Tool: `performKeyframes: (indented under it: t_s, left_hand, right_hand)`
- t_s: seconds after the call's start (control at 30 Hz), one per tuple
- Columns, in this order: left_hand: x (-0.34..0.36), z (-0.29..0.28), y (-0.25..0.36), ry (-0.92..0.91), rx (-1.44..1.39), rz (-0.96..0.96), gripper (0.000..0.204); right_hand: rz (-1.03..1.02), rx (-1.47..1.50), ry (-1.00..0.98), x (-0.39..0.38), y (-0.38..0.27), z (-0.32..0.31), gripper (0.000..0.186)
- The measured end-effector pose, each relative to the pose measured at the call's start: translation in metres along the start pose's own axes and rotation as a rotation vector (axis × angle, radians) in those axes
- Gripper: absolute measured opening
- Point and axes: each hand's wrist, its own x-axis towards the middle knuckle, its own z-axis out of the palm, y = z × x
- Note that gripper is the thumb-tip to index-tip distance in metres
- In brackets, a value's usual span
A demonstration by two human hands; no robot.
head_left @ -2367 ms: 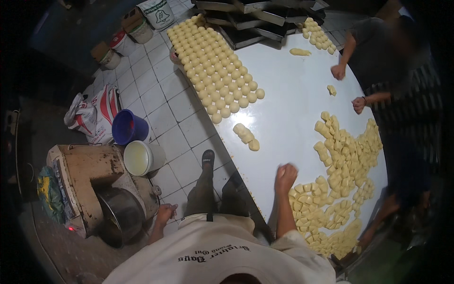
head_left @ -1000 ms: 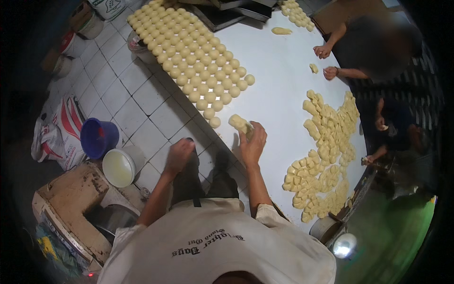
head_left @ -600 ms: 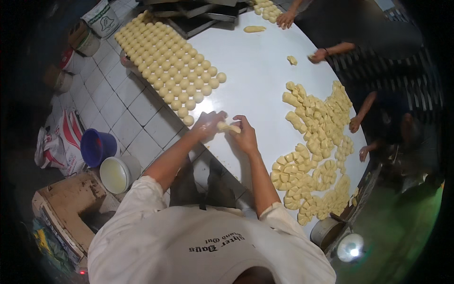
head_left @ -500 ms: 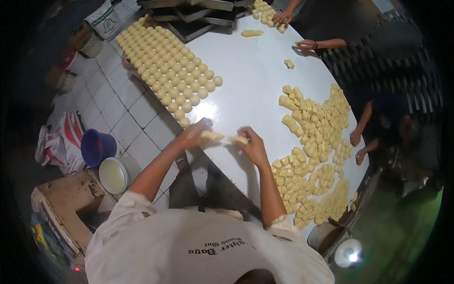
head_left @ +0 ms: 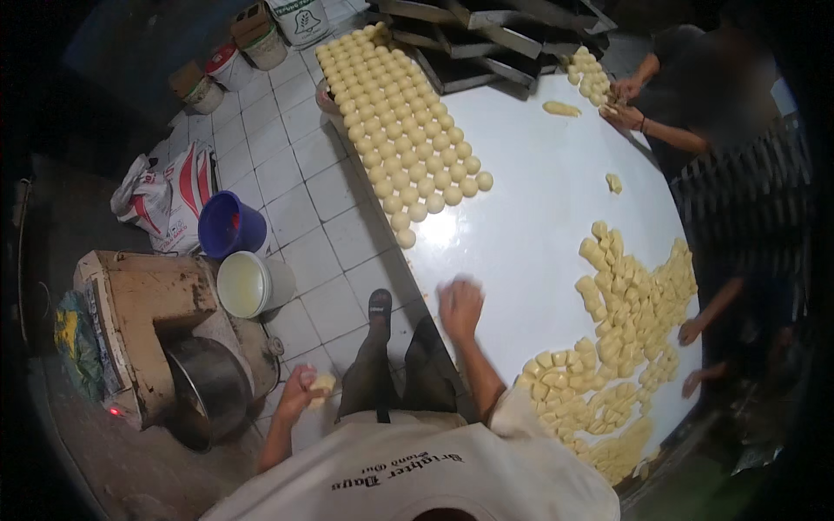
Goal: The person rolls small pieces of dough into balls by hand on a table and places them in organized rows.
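My left hand (head_left: pixel 298 392) hangs off the table's side, low by my hip, with its fingers closed round a pale yellow piece of dough (head_left: pixel 322 390). Over the white table (head_left: pixel 512 204), close to its near left edge, is my right hand (head_left: pixel 460 306). Motion smears its fingers, and whatever lies under the palm is hidden. Beyond it, rows of smooth round dough balls (head_left: pixel 404 130) stand along the left edge. To its right spreads a large heap of cut dough pieces (head_left: pixel 630 300).
Stacked dark metal trays (head_left: pixel 486 43) stand at the far end. Across the table a co-worker's hands (head_left: pixel 618 108) handle dough; another person's hands (head_left: pixel 691 352) rest at the right edge. On the tiled floor left are a blue bucket (head_left: pixel 231 226), a white bucket (head_left: pixel 252 285) and a mixer bowl (head_left: pixel 208 395).
My hands held a stretched dough strip between them; now they are apart. The left has dropped beside the table with a piece, the right is over the tabletop. The view has shifted left.
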Motion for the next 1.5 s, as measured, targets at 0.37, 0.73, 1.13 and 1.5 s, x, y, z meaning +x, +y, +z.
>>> performKeyframes:
  t_s: [0.37,0.73,1.13,1.5]
  left_hand:
    - [-0.032,-0.008,-0.097,0.198,-0.165,-0.169,0.065]
    - [-0.018,-0.006,-0.07,0.149,-0.063,-0.194,0.065]
    - [-0.002,0.0,-0.023,0.081,-0.017,-0.081,0.079]
    - [0.034,-0.019,-0.017,0.018,-0.127,-0.078,0.075]
  right_hand:
    - [-0.068,0.161,0.059,0.013,0.006,-0.015,0.025]
    - [-0.119,0.21,0.128,0.001,0.016,-0.026,0.02]
    - [-0.084,0.193,0.098,-0.037,0.009,-0.036,0.018]
    - [0.183,0.335,-0.056,0.047,-0.066,-0.114,0.035]
